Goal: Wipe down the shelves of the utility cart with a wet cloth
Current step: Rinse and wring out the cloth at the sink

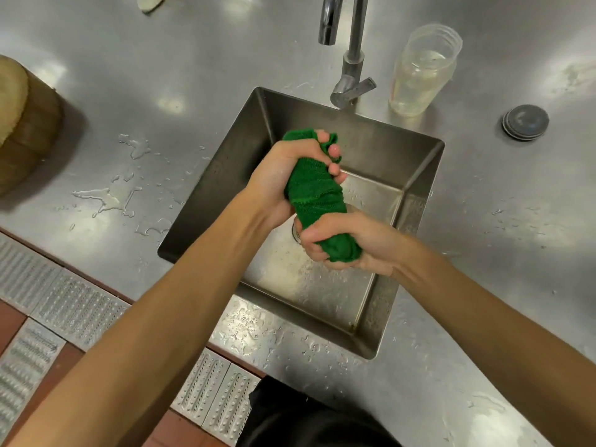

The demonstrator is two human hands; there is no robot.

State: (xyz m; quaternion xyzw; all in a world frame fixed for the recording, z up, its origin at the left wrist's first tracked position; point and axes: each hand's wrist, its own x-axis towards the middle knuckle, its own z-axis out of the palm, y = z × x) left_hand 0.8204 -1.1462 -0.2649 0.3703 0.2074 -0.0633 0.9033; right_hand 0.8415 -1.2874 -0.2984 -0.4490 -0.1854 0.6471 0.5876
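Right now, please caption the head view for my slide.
Left hand and right hand wring a green cloth over the steel sink; a clear plastic jar stands by the tap.

Left hand (283, 175), right hand (348, 245) — both bare, plain black clothing (306, 414)

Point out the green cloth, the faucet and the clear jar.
green cloth (314, 195), head view, on its twisted middle stretch.
faucet (356, 43), head view, on the upright stem.
clear jar (419, 79), head view, on the side wall.
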